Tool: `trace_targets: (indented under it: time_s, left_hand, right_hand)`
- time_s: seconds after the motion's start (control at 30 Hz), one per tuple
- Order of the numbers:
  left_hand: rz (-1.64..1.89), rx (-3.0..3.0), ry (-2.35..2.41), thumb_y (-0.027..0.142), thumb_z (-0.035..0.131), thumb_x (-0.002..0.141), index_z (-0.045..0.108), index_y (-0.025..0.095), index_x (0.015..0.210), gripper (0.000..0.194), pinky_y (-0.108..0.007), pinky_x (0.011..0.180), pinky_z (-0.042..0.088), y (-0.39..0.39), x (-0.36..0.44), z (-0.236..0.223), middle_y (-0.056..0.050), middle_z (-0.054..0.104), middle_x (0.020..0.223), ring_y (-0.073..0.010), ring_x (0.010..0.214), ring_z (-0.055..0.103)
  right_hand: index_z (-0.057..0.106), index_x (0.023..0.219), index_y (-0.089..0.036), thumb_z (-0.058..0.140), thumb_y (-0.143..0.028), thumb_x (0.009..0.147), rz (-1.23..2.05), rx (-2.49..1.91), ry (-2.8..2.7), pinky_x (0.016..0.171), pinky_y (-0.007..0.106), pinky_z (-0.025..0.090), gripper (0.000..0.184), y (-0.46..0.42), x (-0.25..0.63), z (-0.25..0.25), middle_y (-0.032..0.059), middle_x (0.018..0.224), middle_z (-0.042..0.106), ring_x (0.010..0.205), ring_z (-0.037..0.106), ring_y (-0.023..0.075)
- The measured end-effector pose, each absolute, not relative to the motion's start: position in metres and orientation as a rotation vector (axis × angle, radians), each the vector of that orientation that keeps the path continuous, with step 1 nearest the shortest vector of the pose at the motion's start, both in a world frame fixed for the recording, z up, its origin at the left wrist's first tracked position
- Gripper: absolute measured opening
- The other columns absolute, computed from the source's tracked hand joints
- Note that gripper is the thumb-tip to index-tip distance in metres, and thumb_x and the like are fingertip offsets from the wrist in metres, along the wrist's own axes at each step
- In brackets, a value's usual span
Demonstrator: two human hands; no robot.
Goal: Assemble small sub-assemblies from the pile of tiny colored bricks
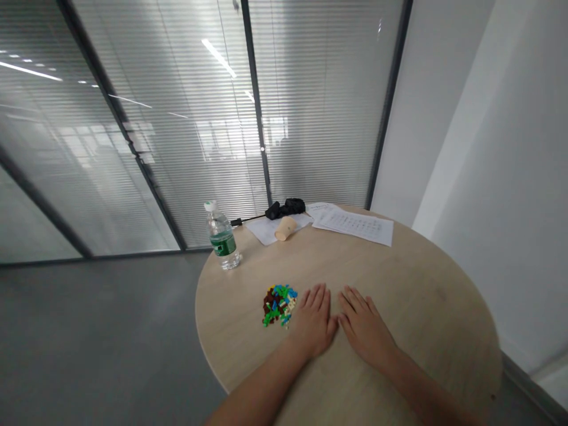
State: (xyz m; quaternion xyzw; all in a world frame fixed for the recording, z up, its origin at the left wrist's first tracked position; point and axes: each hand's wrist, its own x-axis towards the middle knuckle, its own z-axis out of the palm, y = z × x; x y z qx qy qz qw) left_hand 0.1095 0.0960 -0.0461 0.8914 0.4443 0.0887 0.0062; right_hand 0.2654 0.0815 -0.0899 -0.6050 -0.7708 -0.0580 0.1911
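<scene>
While the person is resting both open, empty hands palm-down on a round wooden table (426, 337), the left hand (314, 321) is lying just beside a small heap of colourful plastic bricks (279, 306), with the right hand (366, 326) next to it.

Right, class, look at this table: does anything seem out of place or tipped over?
Yes: the paper cup lies on its side on a sheet of paper near the far edge of the table, not standing upright. The small coloured bricks also sit in a loose heap beside the left hand.
</scene>
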Motion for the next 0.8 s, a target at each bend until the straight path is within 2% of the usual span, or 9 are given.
trace_targets:
  time_s: [0.23, 0.53, 0.67, 0.8]
  left_hand:
    - [0.307, 2.803, 1.304, 0.04, 0.024, 0.094, 0.034, 0.014, 0.141, 0.054, -0.045, 0.114, 0.02, 0.093, 0.105, -0.049, -0.009, 0.029, 0.149, -0.0229, 0.138, 0.024]
    - [0.418, 2.739, 1.289, 0.04, 0.035, 0.091, 0.043, 0.018, 0.135, 0.05, -0.045, 0.113, 0.022, 0.091, 0.106, -0.046, -0.009, 0.038, 0.145, -0.0235, 0.135, 0.031]
    - [0.416, 2.735, 1.293, 0.04, 0.036, 0.091, 0.043, 0.017, 0.135, 0.05, -0.045, 0.113, 0.022, 0.091, 0.106, -0.046, -0.009, 0.038, 0.145, -0.0238, 0.134, 0.031]
    - [0.403, 2.737, 1.29, 0.04, 0.037, 0.091, 0.043, 0.017, 0.135, 0.05, -0.045, 0.113, 0.022, 0.092, 0.104, -0.044, -0.009, 0.037, 0.145, -0.0234, 0.135, 0.03]
  right_hand:
    - [0.05, 0.131, -0.011, 0.032, -0.025, 0.09, -0.132, -1.685, -2.181, 0.108, 0.049, 0.028, 0.048, 0.081, 0.266, -0.091, 0.0148, 0.141, 0.043, 0.133, 0.034, 0.027]
    - [0.057, 0.121, -0.012, 0.04, -0.021, 0.086, -0.168, -1.538, -2.191, 0.102, 0.046, 0.037, 0.04, 0.084, 0.276, -0.082, 0.0167, 0.127, 0.054, 0.121, 0.045, 0.0273]
    - [0.058, 0.118, -0.015, 0.042, -0.022, 0.086, -0.168, -1.465, -2.193, 0.097, 0.048, 0.041, 0.037, 0.088, 0.282, -0.08, 0.0159, 0.122, 0.056, 0.115, 0.049, 0.0272]
    - [0.057, 0.119, -0.016, 0.042, -0.021, 0.086, -0.158, -1.461, -2.155, 0.098, 0.048, 0.041, 0.037, 0.087, 0.281, -0.083, 0.0154, 0.125, 0.054, 0.119, 0.047, 0.0273]
